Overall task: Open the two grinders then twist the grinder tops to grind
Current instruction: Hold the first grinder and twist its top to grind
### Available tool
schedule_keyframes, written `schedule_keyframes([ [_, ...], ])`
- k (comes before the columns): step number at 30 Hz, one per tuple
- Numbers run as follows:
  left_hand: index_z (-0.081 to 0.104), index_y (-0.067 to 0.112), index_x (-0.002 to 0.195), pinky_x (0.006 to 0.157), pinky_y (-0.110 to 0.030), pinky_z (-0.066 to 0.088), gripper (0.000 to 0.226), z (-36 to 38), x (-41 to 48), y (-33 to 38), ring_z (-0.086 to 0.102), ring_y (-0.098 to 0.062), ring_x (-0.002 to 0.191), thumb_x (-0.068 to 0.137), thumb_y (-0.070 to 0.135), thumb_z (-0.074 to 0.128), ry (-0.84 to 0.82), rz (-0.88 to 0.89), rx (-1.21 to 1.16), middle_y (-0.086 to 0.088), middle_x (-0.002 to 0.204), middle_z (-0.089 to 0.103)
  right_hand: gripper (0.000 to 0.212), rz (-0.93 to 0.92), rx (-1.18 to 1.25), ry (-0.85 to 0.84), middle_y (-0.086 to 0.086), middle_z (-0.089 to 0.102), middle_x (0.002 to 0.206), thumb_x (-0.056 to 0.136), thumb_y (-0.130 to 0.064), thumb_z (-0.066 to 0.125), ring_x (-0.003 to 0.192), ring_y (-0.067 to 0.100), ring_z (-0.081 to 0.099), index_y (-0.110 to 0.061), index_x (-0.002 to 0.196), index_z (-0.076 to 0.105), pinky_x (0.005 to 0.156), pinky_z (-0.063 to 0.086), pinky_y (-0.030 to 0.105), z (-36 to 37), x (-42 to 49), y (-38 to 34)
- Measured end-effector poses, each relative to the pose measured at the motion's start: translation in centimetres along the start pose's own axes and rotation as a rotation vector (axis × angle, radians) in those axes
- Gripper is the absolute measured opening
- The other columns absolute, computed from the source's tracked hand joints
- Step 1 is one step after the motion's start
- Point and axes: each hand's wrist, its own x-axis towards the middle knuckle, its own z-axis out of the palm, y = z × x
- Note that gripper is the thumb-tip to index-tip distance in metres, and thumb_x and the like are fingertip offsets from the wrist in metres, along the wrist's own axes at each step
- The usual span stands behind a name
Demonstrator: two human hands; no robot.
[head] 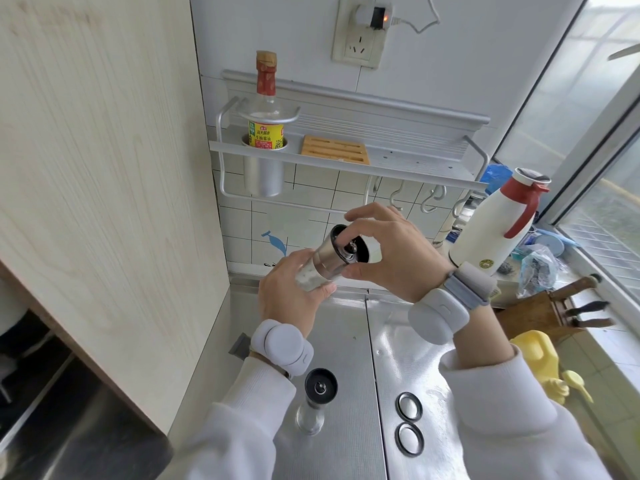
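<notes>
I hold a steel and glass grinder (pixel 329 259) tilted in the air above the metal counter (pixel 346 348). My left hand (pixel 294 292) is wrapped around its clear lower body, which holds white grains. My right hand (pixel 388 251) grips its black top end with thumb and fingers. A second grinder (pixel 315 400) stands upright on the counter below my left wrist, its black top uncovered. Two round lids with black rims (pixel 409 424) lie side by side on the counter to its right.
A wall rack (pixel 346 157) holds a soy sauce bottle (pixel 266 109) and a wooden trivet (pixel 334 149). A white thermos with a red handle (pixel 495 226), a knife block (pixel 550 306) and a yellow jug (pixel 540 358) stand at the right. A wooden panel (pixel 104 168) rises on the left.
</notes>
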Motion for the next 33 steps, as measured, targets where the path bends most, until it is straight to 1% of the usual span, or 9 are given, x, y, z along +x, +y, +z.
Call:
schedule_keyframes([
  [2, 0.064, 0.022, 0.105, 0.074, -0.019, 0.044, 0.049, -0.1, 0.0, -0.1, 0.061, -0.013, 0.086, 0.06, 0.021, 0.085, 0.003, 0.0, -0.013, 0.006, 0.097, 0.069, 0.046, 0.029, -0.009, 0.005, -0.002, 0.047, 0.13, 0.069, -0.029, 0.075, 0.122, 0.017, 0.039, -0.024, 0.112, 0.06, 0.088, 0.021, 0.015, 0.1, 0.2, 0.0],
  [4, 0.064, 0.022, 0.104, 0.074, -0.021, 0.043, 0.049, -0.2, 0.1, -0.1, 0.061, -0.014, 0.085, 0.06, 0.02, 0.085, 0.004, -0.003, -0.026, 0.005, 0.096, 0.069, 0.047, 0.042, -0.016, -0.004, -0.002, 0.046, 0.131, 0.07, -0.032, 0.074, 0.124, 0.017, 0.037, -0.023, 0.114, 0.059, 0.091, 0.019, 0.015, 0.2, 0.2, 0.0],
  [8, 0.064, 0.022, 0.106, 0.07, -0.008, 0.035, 0.051, -0.4, 0.1, -0.2, 0.059, -0.012, 0.084, 0.059, 0.021, 0.085, -0.001, 0.006, 0.0, 0.005, 0.096, 0.068, 0.022, 0.009, 0.006, -0.02, -0.004, 0.048, 0.129, 0.073, -0.026, 0.073, 0.12, 0.016, 0.04, -0.022, 0.092, 0.065, 0.074, 0.022, 0.006, 0.3, 0.2, -0.1],
  [10, 0.064, 0.022, 0.107, 0.071, -0.006, 0.033, 0.051, -0.6, 0.2, -0.3, 0.059, -0.011, 0.085, 0.06, 0.021, 0.085, -0.01, -0.007, 0.003, 0.005, 0.098, 0.068, 0.029, 0.006, 0.006, 0.001, -0.003, 0.049, 0.127, 0.071, -0.026, 0.074, 0.118, 0.016, 0.041, -0.022, 0.098, 0.063, 0.077, 0.023, 0.004, 0.4, 0.3, -0.1],
  [13, 0.064, 0.022, 0.107, 0.07, -0.001, 0.03, 0.05, -0.8, 0.3, -0.4, 0.059, -0.011, 0.087, 0.061, 0.02, 0.084, -0.017, -0.022, -0.008, 0.005, 0.1, 0.068, 0.047, 0.022, -0.049, -0.002, -0.002, 0.047, 0.13, 0.072, -0.032, 0.073, 0.122, 0.017, 0.038, -0.021, 0.115, 0.058, 0.09, 0.022, 0.015, 0.6, 0.5, -0.2],
  [18, 0.065, 0.022, 0.105, 0.067, 0.006, 0.03, 0.05, -1.2, 0.4, -0.6, 0.058, -0.011, 0.083, 0.06, 0.019, 0.085, -0.004, -0.017, -0.003, 0.006, 0.097, 0.067, 0.022, -0.003, -0.018, -0.001, -0.004, 0.05, 0.127, 0.071, -0.023, 0.074, 0.117, 0.017, 0.042, -0.019, 0.091, 0.065, 0.078, 0.02, 0.012, 0.9, 0.7, -0.7],
  [23, 0.064, 0.022, 0.104, 0.068, -0.003, 0.032, 0.049, -1.8, 0.8, -1.1, 0.06, -0.013, 0.085, 0.06, 0.02, 0.085, 0.001, -0.024, -0.02, 0.005, 0.098, 0.068, 0.051, 0.025, -0.027, 0.001, -0.002, 0.048, 0.129, 0.07, -0.031, 0.074, 0.12, 0.018, 0.041, -0.02, 0.117, 0.057, 0.089, 0.024, 0.017, 1.2, 1.3, -1.2],
  [28, 0.064, 0.023, 0.104, 0.067, 0.0, 0.033, 0.047, -2.5, 1.1, -1.6, 0.059, -0.01, 0.082, 0.061, 0.021, 0.084, -0.008, -0.021, -0.009, 0.006, 0.098, 0.068, 0.026, -0.011, -0.004, 0.026, -0.003, 0.053, 0.122, 0.07, -0.021, 0.075, 0.113, 0.02, 0.046, -0.018, 0.093, 0.063, 0.078, 0.024, 0.016, 1.9, 1.7, -2.0],
  [33, 0.064, 0.021, 0.104, 0.067, -0.002, 0.034, 0.048, -3.2, 1.5, -2.0, 0.059, -0.011, 0.082, 0.061, 0.021, 0.084, 0.01, -0.05, -0.045, 0.005, 0.097, 0.069, 0.051, 0.028, -0.009, 0.049, -0.001, 0.05, 0.126, 0.071, -0.031, 0.074, 0.118, 0.018, 0.043, -0.017, 0.116, 0.056, 0.091, 0.028, 0.019, 2.3, 2.3, -2.7],
])
